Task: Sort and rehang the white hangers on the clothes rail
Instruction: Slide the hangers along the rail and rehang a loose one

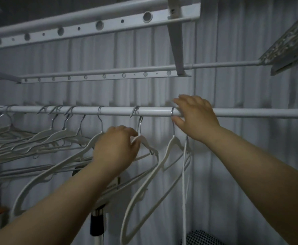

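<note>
A white clothes rail point(118, 110) runs across the view at mid height. Several white hangers point(44, 138) with metal hooks hang crowded along its left part. My left hand point(115, 147) grips the neck of one white hanger point(150, 147) just below its hook, which sits on the rail. My right hand point(196, 115) is at the rail, thumb under it and fingers over it, right beside the hook of the rightmost hanger point(164, 161). That hanger hangs tilted, its long arm reaching down to the lower middle.
A white cord point(184, 191) hangs straight down beside the rightmost hanger. Perforated white bars point(98, 76) and a bracket point(177, 41) run above the rail. Pleated curtains fill the background. A dark pole point(96, 225) and a checked fabric point(200, 238) lie below.
</note>
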The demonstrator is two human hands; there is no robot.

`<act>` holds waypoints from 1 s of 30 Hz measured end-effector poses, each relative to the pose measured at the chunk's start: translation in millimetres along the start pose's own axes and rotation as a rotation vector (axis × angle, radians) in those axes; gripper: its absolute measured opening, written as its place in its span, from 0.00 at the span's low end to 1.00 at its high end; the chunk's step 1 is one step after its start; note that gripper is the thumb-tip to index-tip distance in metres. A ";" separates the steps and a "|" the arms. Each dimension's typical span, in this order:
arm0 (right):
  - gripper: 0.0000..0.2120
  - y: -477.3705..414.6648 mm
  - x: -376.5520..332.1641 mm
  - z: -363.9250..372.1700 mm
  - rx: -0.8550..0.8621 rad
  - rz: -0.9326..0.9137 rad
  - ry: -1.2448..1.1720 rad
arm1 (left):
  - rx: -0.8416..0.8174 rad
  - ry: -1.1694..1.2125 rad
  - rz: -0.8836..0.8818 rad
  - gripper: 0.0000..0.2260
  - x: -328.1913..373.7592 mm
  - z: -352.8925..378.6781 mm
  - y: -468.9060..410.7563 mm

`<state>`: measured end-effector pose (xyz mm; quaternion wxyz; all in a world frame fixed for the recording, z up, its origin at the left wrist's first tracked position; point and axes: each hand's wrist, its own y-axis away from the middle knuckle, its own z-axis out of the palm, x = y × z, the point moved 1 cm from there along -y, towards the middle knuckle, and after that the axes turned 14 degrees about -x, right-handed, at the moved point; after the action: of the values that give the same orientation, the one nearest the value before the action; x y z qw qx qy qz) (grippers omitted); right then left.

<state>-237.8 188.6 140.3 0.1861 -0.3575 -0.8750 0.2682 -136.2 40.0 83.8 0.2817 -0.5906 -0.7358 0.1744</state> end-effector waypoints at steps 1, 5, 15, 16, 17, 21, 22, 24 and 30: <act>0.25 -2.7 -5.1 1.0 -0.012 -0.025 0.009 | -0.005 -0.041 -0.018 0.17 -6.8 0.9 1.5; 0.25 -13.1 -18.3 10.2 -0.114 -0.050 0.075 | -0.088 -0.125 -0.080 0.18 -26.4 7.8 6.6; 0.22 -12.6 -11.3 11.4 -0.102 0.019 0.113 | -0.083 -0.383 -0.087 0.16 -39.1 12.2 13.6; 0.22 -11.3 -10.0 10.9 -0.094 0.017 0.112 | -0.092 -0.412 -0.084 0.17 -38.9 13.5 14.3; 0.22 -10.3 -8.7 10.4 -0.085 0.013 0.111 | -0.100 -0.429 -0.083 0.18 -39.0 14.5 14.7; 0.23 -6.7 -6.5 7.9 -0.069 0.004 0.093 | -0.141 -0.436 -0.096 0.15 -41.2 14.8 12.8; 0.23 -6.1 -6.5 7.4 -0.068 0.003 0.087 | -0.154 -0.438 -0.100 0.14 -41.7 15.0 12.2; 0.23 -5.4 -6.6 7.0 -0.063 -0.002 0.078 | -0.199 -0.394 -0.111 0.11 -42.3 16.6 10.5; 0.23 -7.5 -4.8 9.1 -0.071 -0.002 0.065 | -0.254 -0.150 -0.120 0.11 -39.3 14.9 -1.3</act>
<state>-243.2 177.6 136.9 0.2017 -0.3716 -0.8778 0.2252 -140.9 2.8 64.7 0.1587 -0.5618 -0.8049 0.1065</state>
